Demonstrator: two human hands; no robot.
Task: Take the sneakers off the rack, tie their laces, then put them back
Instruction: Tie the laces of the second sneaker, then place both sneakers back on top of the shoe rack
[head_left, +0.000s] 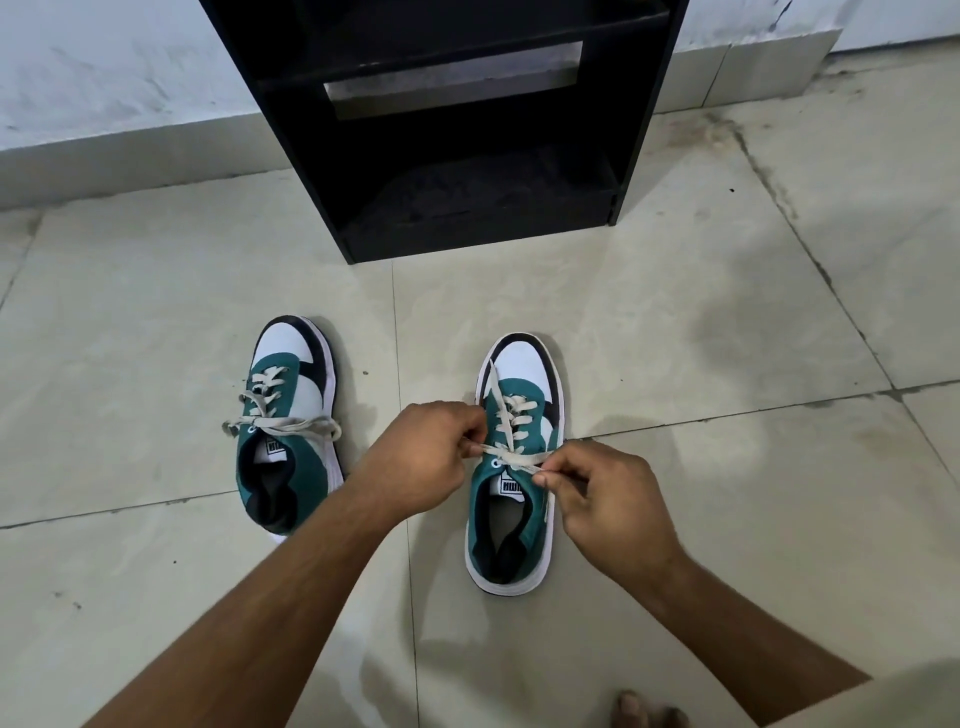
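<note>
Two green, white and black sneakers stand on the tiled floor, toes pointing at the rack. The left sneaker (291, 415) has its cream laces crossed in a knot over the tongue. Over the right sneaker (519, 457), my left hand (426, 457) pinches one end of the lace (511, 460) at the shoe's left side. My right hand (597, 499) pinches the other end at the right side. The lace runs taut between them across the tongue. The black shoe rack (457, 130) stands beyond the sneakers, its lower shelves bare.
A pale wall and skirting (130, 119) run behind the rack. Grey floor tiles (727, 322) with dark grout lines spread to both sides. My toes (644, 709) show at the bottom edge of the view.
</note>
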